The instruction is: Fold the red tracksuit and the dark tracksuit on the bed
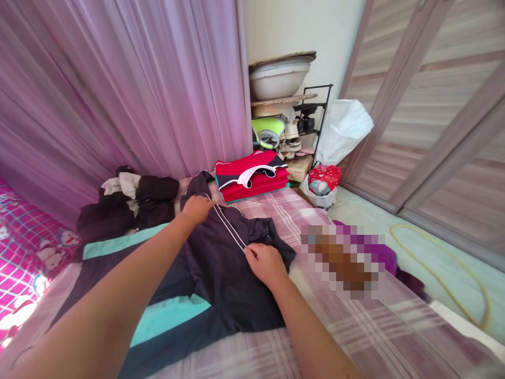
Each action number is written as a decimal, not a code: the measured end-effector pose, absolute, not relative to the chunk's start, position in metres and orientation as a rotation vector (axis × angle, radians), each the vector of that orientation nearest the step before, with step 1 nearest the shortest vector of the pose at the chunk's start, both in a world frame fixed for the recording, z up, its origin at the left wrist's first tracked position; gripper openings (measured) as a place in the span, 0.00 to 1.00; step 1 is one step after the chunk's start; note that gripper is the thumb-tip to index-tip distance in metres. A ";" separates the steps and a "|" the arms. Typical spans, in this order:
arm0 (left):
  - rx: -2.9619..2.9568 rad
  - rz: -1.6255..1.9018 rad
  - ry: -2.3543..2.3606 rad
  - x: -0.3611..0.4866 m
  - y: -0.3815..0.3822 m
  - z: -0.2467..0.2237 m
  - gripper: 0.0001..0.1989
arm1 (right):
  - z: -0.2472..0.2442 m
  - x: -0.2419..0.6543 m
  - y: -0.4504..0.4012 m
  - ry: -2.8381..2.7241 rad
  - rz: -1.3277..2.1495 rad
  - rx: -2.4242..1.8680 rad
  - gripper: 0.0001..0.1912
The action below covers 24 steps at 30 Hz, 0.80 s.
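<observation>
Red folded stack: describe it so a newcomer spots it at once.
Find the plaid bedsheet beside the purple curtain. At its far end, beyond the left hand and dark garment, sits the red folded stack. It's the only red pile there, with a white band on top.

Cannot identify the pixelated brown patch [341, 260] right of the white-piped dark garment [223, 263], nor see the cropped top of the lilac curtain [158, 79] behind it.
</observation>
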<state>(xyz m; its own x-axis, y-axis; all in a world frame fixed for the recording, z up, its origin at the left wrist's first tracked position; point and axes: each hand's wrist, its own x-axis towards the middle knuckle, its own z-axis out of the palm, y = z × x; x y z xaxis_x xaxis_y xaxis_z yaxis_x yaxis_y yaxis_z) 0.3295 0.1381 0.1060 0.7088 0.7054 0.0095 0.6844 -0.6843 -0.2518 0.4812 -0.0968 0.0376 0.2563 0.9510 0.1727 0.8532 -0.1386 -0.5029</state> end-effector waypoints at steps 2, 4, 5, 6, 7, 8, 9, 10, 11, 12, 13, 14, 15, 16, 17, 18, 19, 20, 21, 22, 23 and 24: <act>-2.690 0.142 -1.017 0.346 0.150 0.099 0.25 | 0.037 0.481 -0.096 -1.632 0.270 -2.039 0.14; -2.682 0.168 -0.927 0.354 0.160 0.094 0.24 | 0.036 0.482 -0.096 -1.634 0.275 -2.046 0.14; -2.675 0.174 -0.884 0.356 0.164 0.092 0.23 | 0.037 0.482 -0.096 -1.635 0.280 -2.051 0.14; -2.664 0.167 -0.831 0.355 0.168 0.092 0.21 | 0.037 0.482 -0.096 -1.637 0.287 -2.056 0.14; -2.649 0.148 -0.772 0.354 0.171 0.092 0.19 | 0.038 0.481 -0.096 -1.639 0.294 -2.061 0.14; -2.631 0.125 -0.714 0.350 0.175 0.095 0.18 | 0.039 0.481 -0.097 -1.641 0.301 -2.067 0.14; -2.614 0.105 -0.666 0.346 0.177 0.098 0.16 | 0.040 0.481 -0.097 -1.643 0.309 -2.073 0.15; -2.602 0.094 -0.633 0.340 0.179 0.103 0.15 | 0.041 0.481 -0.098 -1.644 0.314 -2.079 0.15; -2.594 0.095 -0.619 0.332 0.180 0.109 0.14 | 0.042 0.481 -0.098 -1.643 0.317 -2.084 0.15; -2.585 0.102 -0.618 0.324 0.180 0.116 0.13 | 0.043 0.481 -0.099 -1.641 0.320 -2.086 0.15; -2.562 0.111 -0.616 0.314 0.179 0.123 0.13 | 0.044 0.481 -0.099 -1.639 0.324 -2.087 0.16; -2.526 0.114 -0.609 0.303 0.177 0.130 0.12 | 0.044 0.481 -0.099 -1.638 0.327 -2.085 0.16; -2.484 0.117 -0.601 0.291 0.174 0.137 0.12 | 0.044 0.481 -0.100 -1.639 0.329 -2.081 0.16; -2.438 0.118 -0.597 0.278 0.170 0.143 0.12 | 0.044 0.481 -0.100 -1.641 0.330 -2.075 0.16; -2.395 0.119 -0.601 0.264 0.165 0.149 0.12 | 0.044 0.482 -0.099 -1.643 0.331 -2.068 0.16; -2.359 0.121 -0.614 0.250 0.160 0.155 0.12 | 0.043 0.482 -0.099 -1.643 0.334 -2.061 0.16; -2.337 0.127 -0.636 0.236 0.154 0.159 0.11 | 0.042 0.482 -0.099 -1.636 0.338 -2.052 0.16; -2.329 0.135 -0.657 0.222 0.147 0.163 0.11 | 0.040 0.482 -0.099 -1.620 0.344 -2.040 0.16; -2.333 0.141 -0.672 0.209 0.139 0.167 0.11 | 0.039 0.483 -0.098 -1.603 0.353 -2.017 0.15; -2.348 0.146 -0.684 0.196 0.131 0.171 0.11 | 0.037 0.483 -0.098 -1.585 0.360 -1.986 0.13; -2.367 0.147 -0.695 0.184 0.121 0.174 0.11 | 0.035 0.483 -0.099 -1.572 0.365 -1.947 0.11; -2.381 0.143 -0.709 0.172 0.112 0.177 0.11 | 0.034 0.483 -0.099 -1.570 0.363 -1.907 0.11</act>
